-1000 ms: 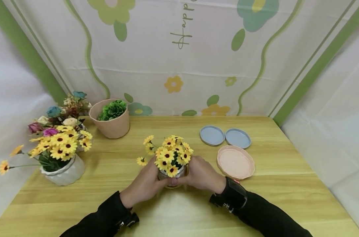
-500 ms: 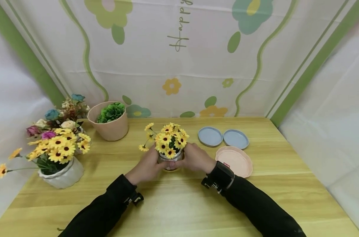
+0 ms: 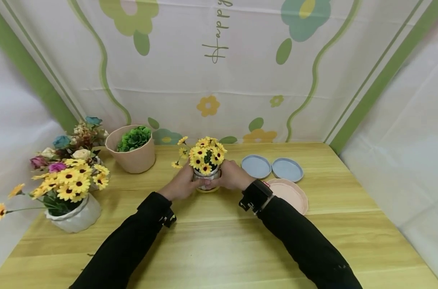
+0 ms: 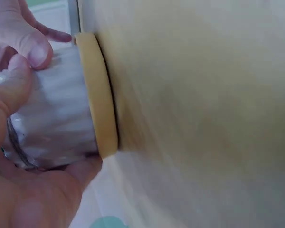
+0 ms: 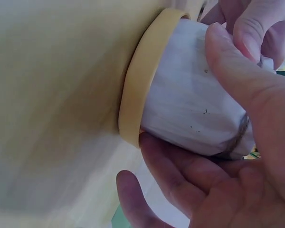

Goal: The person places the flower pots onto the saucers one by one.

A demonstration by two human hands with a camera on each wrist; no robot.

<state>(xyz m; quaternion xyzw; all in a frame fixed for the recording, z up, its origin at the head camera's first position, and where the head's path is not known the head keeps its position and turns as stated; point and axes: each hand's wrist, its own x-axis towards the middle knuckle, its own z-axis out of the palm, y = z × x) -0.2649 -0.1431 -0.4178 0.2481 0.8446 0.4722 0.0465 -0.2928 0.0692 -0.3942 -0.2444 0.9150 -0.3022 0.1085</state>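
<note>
A small white pot (image 3: 205, 176) of yellow artificial daisies (image 3: 204, 154) stands upright near the middle back of the table, between the two hands. The left hand (image 3: 183, 181) grips its left side and the right hand (image 3: 234, 175) its right side, thumbs meeting across the front. Under the pot is a yellow saucer (image 4: 103, 95), its rim around the pot's base and close on the wood. In the right wrist view the fingers curl along the white wall (image 5: 194, 90) while one finger (image 5: 133, 194) stays apart from it. A dark cord circles the pot near its top.
At left stand a larger white pot (image 3: 76, 216) of yellow daisies and a mixed bouquet (image 3: 82, 153). Behind is a pink pot (image 3: 134, 161) with a green plant. Two blue saucers (image 3: 256, 167) and a pink saucer (image 3: 295, 196) lie at right, beside the right forearm.
Both hands have moved the daisy pot and its yellow saucer away from the body, toward the back of the table. The right forearm now overlaps part of the pink saucer.
</note>
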